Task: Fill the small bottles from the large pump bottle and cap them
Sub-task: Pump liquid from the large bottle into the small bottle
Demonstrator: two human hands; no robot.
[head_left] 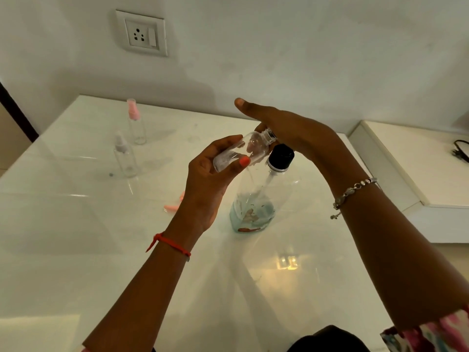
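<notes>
- Small bottle (251,148) is up in the air, clear and uncapped, tilted with its open neck pointing up and to the right.
- The left hand (208,179) has it: fingers and thumb curled round the lower body, the orange-painted thumbnail lying across the front.
- That neck sits right under the right hand (291,125), just above and left of the black pump head (280,156); whether the neck touches the spout cannot be told, as the palm hides it.
- The right hand lies flat, palm down, fingers straight and spread toward the wall, the heel of the palm on top of the pump head.
- The large pump bottle (256,196) stands upright on the desk (76,224), directly below both hands, with only a shallow layer of bluish liquid at its bottom.
- A pink piece (175,203) lies on the desk just left of the big bottle, partly hidden behind the left hand.
- Further left, well apart from the hands, stand two more small bottles: a pale-capped bottle (124,156) nearer, a pink-capped bottle (135,123) behind it, both upright.
- A red thread (170,243) circles the left wrist, a silver bracelet (355,193) the right.
- A wall socket (142,33) sits above the desk.
</notes>
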